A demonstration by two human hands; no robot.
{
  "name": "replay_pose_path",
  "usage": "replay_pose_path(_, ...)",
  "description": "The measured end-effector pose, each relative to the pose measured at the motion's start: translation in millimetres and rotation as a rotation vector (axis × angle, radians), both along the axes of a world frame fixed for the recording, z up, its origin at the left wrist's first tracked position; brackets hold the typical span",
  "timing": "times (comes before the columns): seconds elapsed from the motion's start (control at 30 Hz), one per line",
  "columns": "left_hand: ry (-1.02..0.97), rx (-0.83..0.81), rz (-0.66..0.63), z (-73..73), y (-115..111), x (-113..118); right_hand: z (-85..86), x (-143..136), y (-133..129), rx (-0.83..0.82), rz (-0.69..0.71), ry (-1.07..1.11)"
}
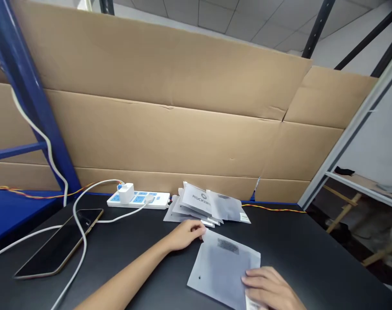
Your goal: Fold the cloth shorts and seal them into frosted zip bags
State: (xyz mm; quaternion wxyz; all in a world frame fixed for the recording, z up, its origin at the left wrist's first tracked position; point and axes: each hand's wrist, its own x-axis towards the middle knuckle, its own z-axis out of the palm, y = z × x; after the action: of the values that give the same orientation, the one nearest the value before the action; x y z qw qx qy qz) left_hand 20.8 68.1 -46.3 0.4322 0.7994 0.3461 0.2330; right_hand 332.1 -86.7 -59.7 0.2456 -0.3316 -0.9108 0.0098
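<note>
A frosted plastic pouch (223,267) with something dark and flat inside lies on the black table in front of me. My left hand (188,234) pinches its upper left corner between thumb and fingers. Over the pouch's lower right part rests my right hand (268,286), its fingers stretched out flat and its thumb out of sight. Just beyond my left hand sits a pile of similar pouches (228,207), the top one showing a white sheet or box (196,200) with printed lettering.
A white power strip (160,201) with a plugged-in charger (126,193) stands at the back left. A dark phone or tablet (58,245) lies at the left under a white cable (83,247). Cardboard panels (170,137) close off the rear, between a blue post (37,94) and a grey one.
</note>
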Motion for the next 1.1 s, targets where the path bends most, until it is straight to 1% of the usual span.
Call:
replay_pose_path(0.07, -0.014, 0.007, 0.048, -2.8, -3, 6, 14.1, -4, 15, -0.128, -0.142, 0.094)
replay_pose_path(0.13, -0.019, 0.021, 0.079, -4.1, -8, 10, 28.7, -16, 38, -0.238, -0.262, 0.185)
replay_pose_path(0.17, -0.017, 0.030, 0.089, -4.1, -12, 11, 34.4, -26, 51, -0.303, -0.262, 0.214)
replay_pose_path(0.23, -0.010, 0.055, 0.105, -3.3, -22, 13, 40.0, -51, 77, -0.451, -0.186, 0.243)
replay_pose_path(0.3, 0.007, 0.086, 0.131, -2.5, -32, 15, 36.9, -74, 97, -0.544, -0.116, 0.258)
replay_pose_path(0.37, 0.024, 0.115, 0.165, -2.1, -41, 18, 29.1, -88, 108, -0.574, -0.092, 0.268)
replay_pose_path(0.43, 0.026, 0.130, 0.194, -1.3, -43, 19, 22.8, -87, 110, -0.592, -0.097, 0.275)
replay_pose_path(0.5, 0.004, 0.133, 0.222, 1.3, -39, 17, 22.4, -73, 109, -0.636, -0.097, 0.276)
replay_pose_path(0.57, -0.033, 0.132, 0.262, 5.9, -30, 8, 27.7, -51, 107, -0.708, -0.078, 0.275)
replay_pose_path(0.67, -0.073, 0.122, 0.329, 14.4, -15, -11, 38.1, -22, 105, -0.854, -0.008, 0.280)
replay_pose_path(0.77, -0.075, 0.110, 0.358, 19.3, -11, -22, 43.2, -10, 103, -1.002, 0.085, 0.257)
replay_pose_path(0.83, -0.076, 0.115, 0.363, 19.0, -14, -21, 44.6, -12, 99, -1.104, 0.156, 0.250)
replay_pose_path(0.87, -0.079, 0.121, 0.367, 18.0, -16, -19, 45.1, -15, 97, -1.143, 0.187, 0.286)
replay_pose_path(0.93, -0.091, 0.134, 0.377, 15.7, -21, -12, 46.1, -24, 92, -1.161, 0.220, 0.444)
replay_pose_path(1.0, -0.103, 0.149, 0.377, 14.1, -25, -6, 46.1, -35, 88, -1.084, 0.206, 0.566)
replay_pose_path(1.03, -0.108, 0.156, 0.371, 13.7, -26, -3, 45.3, -41, 87, -1.035, 0.192, 0.571)
replay_pose_path(1.1, -0.116, 0.168, 0.354, 14.0, -29, 0, 42.7, -49, 85, -0.954, 0.162, 0.500)
